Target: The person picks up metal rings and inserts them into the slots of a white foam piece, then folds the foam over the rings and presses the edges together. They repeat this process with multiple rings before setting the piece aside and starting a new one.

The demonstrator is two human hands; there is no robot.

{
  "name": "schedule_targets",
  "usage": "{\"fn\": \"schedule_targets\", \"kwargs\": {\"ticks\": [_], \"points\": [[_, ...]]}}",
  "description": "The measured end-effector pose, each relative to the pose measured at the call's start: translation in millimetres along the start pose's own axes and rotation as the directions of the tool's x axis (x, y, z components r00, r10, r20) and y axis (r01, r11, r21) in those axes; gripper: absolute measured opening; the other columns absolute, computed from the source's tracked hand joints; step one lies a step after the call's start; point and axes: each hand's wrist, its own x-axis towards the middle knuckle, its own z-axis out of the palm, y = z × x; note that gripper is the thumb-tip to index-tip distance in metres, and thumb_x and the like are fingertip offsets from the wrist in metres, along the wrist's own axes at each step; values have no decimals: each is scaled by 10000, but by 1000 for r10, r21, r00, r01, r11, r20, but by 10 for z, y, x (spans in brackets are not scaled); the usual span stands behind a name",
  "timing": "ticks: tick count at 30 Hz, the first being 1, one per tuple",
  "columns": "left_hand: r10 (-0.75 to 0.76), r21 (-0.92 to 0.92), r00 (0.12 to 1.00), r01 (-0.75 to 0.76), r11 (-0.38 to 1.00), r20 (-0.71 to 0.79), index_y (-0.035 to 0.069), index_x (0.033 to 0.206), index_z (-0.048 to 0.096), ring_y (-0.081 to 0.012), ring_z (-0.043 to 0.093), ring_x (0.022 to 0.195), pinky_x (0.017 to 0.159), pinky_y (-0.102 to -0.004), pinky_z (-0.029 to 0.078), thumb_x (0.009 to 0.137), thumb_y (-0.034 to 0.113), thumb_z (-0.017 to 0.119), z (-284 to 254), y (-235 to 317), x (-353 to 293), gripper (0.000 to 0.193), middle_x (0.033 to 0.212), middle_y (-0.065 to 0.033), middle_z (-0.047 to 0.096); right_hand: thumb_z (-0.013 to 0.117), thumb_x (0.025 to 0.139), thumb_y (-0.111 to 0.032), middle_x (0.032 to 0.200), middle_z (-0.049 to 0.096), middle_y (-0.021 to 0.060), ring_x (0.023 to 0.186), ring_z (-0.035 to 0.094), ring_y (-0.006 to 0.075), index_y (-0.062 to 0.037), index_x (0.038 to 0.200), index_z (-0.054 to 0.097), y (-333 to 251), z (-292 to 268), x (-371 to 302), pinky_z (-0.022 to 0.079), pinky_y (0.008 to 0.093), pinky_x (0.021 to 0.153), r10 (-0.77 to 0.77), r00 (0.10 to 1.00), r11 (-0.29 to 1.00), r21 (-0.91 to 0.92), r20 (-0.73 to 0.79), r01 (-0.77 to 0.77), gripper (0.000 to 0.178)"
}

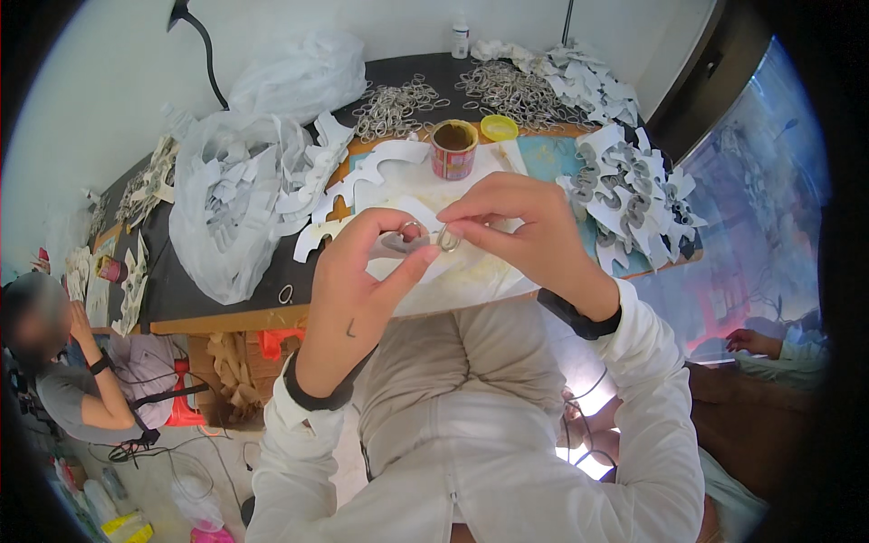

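Note:
My left hand pinches a small grey and white curved piece between thumb and fingers. A bit of shiny metal shows at its index fingertip. Close beside it, my right hand is closed on a small oval metal ring, which hangs from the thumb and index finger. The fingertips of both hands nearly meet above the white work sheet. Just beyond them stands an open pot of brownish-yellow paste. Its inner side of the grip is partly hidden by my fingers.
Metal rings lie heaped at the back, near a yellow lid. White scalloped pieces with grey loops pile up at right. A plastic bag of white scraps stands at left. Another person sits at far left; a hand shows at right.

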Motion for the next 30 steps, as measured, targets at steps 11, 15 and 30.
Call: {"fn": "schedule_targets", "kwargs": {"ticks": [11,15,30], "points": [[-23,5,1000,23,1000,-21,5,981,581,-146,604,773,719,-267,475,858,103,701,42,-58,13,197,879,-67,646,742,762,-8,831,683,57,731,651,176,-79,949,758,23,31,-37,503,264,608,-174,984,953,-259,-44,157,200],[-11,38,999,13,999,-43,10,930,570,-126,539,829,799,-254,440,835,86,721,59,-15,10,194,872,-40,588,754,753,-18,834,683,56,725,649,176,-84,955,756,47,43,-13,505,268,608,-214,975,944,-269,-53,193,213],[728,509,681,-601,616,-76,88,912,638,-258,590,793,697,-355,462,594,-15,724,112,-319,-159,345,884,-48,614,724,825,-138,880,682,45,894,611,191,-58,930,718,-87,-79,-29,452,316,823,-42,996,997,-59,79,46,132]]}}
